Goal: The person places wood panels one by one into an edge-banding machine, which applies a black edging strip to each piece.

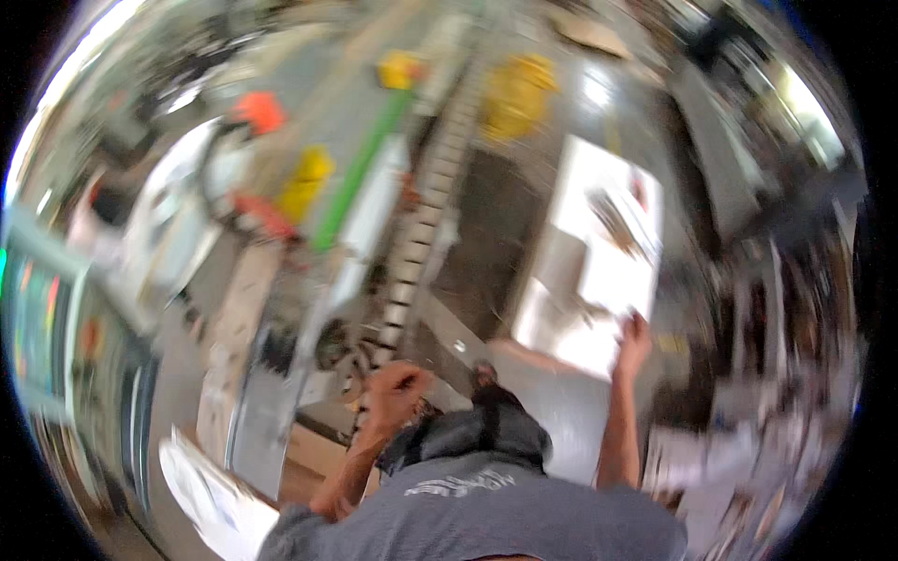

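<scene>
My left hand (398, 389) hangs in front of my left hip, beside the near end of a long slatted track (408, 257). Its fingers are curled in, and nothing shows sticking out of them. On the other side, my right hand (633, 342) is by the near right edge of a bright white sheet-like surface (554, 323); I cannot tell whether it touches it. Motion smears the right fingers, so their grip is unclear. A small blurred stack of striped pieces (615, 224) lies on the white surface.
Left of the track are a green bar (360, 178), yellow parts (306, 182) and an orange-red piece (259, 111). A yellow heap (520, 95) sits beyond the white surface. Cluttered shelving or stacks (786, 346) line the right. A pale-framed cabinet (47, 309) stands left.
</scene>
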### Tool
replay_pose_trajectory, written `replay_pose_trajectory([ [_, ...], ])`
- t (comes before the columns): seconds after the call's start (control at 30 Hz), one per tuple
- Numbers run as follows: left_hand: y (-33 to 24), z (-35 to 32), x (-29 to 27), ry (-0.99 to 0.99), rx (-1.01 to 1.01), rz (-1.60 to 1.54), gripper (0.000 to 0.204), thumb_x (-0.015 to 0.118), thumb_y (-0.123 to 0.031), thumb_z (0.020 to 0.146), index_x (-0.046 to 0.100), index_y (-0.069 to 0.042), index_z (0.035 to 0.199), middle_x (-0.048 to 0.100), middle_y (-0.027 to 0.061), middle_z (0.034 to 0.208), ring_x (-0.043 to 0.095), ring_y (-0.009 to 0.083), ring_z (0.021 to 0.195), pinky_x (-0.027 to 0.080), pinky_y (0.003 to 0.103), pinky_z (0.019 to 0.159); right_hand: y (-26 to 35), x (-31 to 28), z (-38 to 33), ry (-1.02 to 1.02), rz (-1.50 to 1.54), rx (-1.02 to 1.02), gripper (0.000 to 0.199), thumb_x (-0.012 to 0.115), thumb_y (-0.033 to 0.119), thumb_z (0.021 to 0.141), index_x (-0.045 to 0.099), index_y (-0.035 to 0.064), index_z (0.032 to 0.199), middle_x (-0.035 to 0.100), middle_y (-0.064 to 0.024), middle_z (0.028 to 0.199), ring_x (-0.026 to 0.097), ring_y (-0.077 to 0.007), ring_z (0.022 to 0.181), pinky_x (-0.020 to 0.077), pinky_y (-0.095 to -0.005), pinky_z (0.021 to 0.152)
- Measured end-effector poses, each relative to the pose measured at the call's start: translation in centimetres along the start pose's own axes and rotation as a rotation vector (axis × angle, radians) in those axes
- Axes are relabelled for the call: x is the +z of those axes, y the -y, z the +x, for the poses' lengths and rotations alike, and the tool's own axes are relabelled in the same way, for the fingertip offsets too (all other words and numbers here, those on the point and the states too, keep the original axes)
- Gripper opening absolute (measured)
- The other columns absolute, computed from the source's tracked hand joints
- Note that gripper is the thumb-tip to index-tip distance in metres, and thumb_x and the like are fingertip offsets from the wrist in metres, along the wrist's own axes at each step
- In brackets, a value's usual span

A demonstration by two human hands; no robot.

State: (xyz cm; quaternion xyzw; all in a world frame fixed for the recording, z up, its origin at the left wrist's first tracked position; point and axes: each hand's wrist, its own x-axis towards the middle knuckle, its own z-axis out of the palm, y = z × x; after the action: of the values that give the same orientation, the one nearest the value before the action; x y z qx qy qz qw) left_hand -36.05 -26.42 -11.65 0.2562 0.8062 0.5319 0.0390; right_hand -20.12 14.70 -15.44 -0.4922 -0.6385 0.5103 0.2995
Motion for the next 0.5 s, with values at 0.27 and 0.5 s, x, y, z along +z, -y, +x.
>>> replay_pose_trajectory([
  [0.27, -1.5, 2.7, 2.0, -0.097, 0.081, -0.053, 0.015, 0.077, -0.012, 0.085, 0.068, 0.0, 0.081, 0.062, 0.0096, 0.071, 0.057, 0.0202, 0.062, 0.045, 0.034, 0.056, -10.4, -1.1, 8.6, 0.222, 0.022, 0.147, 0.052, 0.071, 0.047, 0.087, 0.067, 0.0045, 0.117, 0.066, -0.0052, 0.092, 0.058, -0.0176, 0.081, 0.0428, -0.0358, 0.064],
  [0.5, -1.8, 3.0, 3.8, -0.048, 0.099, -0.02, 0.012, 0.074, -0.011, 0.085, 0.068, -0.001, 0.081, 0.064, 0.0105, 0.075, 0.06, 0.0217, 0.065, 0.047, 0.035, 0.058, -10.9, -4.3, 9.5, 0.098, 0.269, 0.219, 0.039, 0.071, 0.035, 0.089, 0.069, 0.0035, 0.112, 0.062, -0.0036, 0.082, 0.053, -0.0143, 0.074, 0.0388, -0.0317, 0.064],
])
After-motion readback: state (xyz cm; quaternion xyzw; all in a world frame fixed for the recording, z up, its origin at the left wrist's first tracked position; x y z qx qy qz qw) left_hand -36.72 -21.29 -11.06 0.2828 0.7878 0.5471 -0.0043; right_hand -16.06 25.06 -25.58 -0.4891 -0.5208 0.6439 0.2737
